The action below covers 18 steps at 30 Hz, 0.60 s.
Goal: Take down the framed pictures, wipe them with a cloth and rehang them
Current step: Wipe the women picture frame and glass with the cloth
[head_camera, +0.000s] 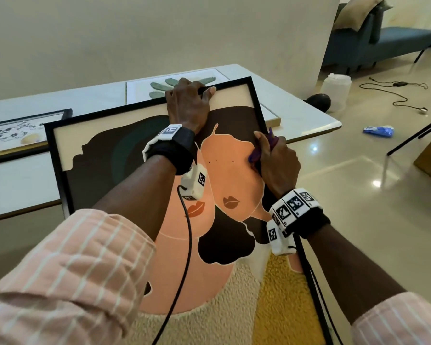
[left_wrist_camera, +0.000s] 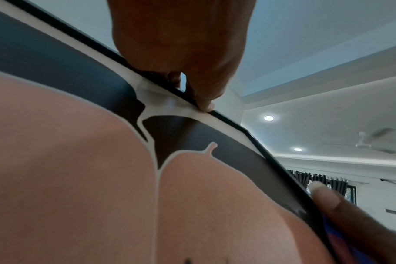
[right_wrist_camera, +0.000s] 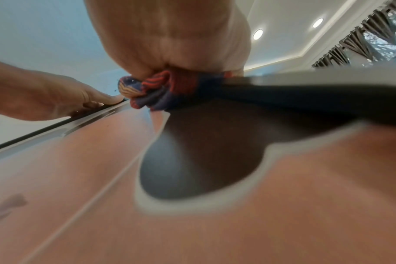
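A large black-framed picture (head_camera: 224, 185) of two peach faces with dark hair leans tilted against the white table's front edge. My left hand (head_camera: 188, 103) grips its top rail, fingers curled over the back and thumb on the front (left_wrist_camera: 203, 100). At the right rail my right hand (head_camera: 275, 158) holds a bunched blue, red and orange striped cloth (head_camera: 255, 155) and presses it onto the glass. The cloth (right_wrist_camera: 156, 94) shows under the palm in the right wrist view, where the picture (right_wrist_camera: 192, 178) is blurred.
Two more framed pictures lie flat on the white table (head_camera: 309, 115): a leaf print (head_camera: 139, 92) behind my left hand and a black-framed floral print (head_camera: 18, 134) at the left. On the floor to the right are a white jar (head_camera: 336, 87), cables, a blue packet, a tripod leg and a blue sofa (head_camera: 383, 38).
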Each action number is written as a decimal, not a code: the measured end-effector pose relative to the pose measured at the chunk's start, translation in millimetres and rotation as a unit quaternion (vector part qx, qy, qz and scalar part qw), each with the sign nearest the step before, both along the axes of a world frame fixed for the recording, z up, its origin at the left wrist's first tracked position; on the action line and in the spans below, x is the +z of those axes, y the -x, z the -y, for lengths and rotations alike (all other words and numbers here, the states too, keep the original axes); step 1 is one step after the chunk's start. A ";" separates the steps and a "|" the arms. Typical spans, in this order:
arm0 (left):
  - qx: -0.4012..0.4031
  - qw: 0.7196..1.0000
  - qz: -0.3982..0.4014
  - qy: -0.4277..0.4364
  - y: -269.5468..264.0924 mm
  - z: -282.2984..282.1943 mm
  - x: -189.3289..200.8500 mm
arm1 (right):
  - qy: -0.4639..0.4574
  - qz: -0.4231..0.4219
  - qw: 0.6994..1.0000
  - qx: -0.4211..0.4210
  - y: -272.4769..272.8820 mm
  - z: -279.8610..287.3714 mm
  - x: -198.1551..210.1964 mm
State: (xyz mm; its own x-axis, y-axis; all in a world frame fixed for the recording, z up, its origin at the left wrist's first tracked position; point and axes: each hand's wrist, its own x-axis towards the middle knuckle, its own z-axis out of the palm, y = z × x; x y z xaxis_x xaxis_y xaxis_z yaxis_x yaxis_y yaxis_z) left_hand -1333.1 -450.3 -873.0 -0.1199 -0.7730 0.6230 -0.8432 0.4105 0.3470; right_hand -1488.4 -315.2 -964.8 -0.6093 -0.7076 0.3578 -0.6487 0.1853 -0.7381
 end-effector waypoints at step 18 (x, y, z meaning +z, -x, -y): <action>0.002 0.999 0.041 -0.011 -2.2 -6.0 5.9 | -0.016 0.015 1.000 -0.007 -3.1 -4.9 11.2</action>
State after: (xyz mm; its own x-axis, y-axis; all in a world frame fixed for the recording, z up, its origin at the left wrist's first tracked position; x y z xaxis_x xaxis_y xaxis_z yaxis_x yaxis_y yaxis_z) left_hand -1330.9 -444.2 -867.1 -0.1670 -0.7868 0.5942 -0.8711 0.4001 0.2848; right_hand -1485.3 -310.3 -953.5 -0.6294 -0.7096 0.3168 -0.6230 0.2172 -0.7514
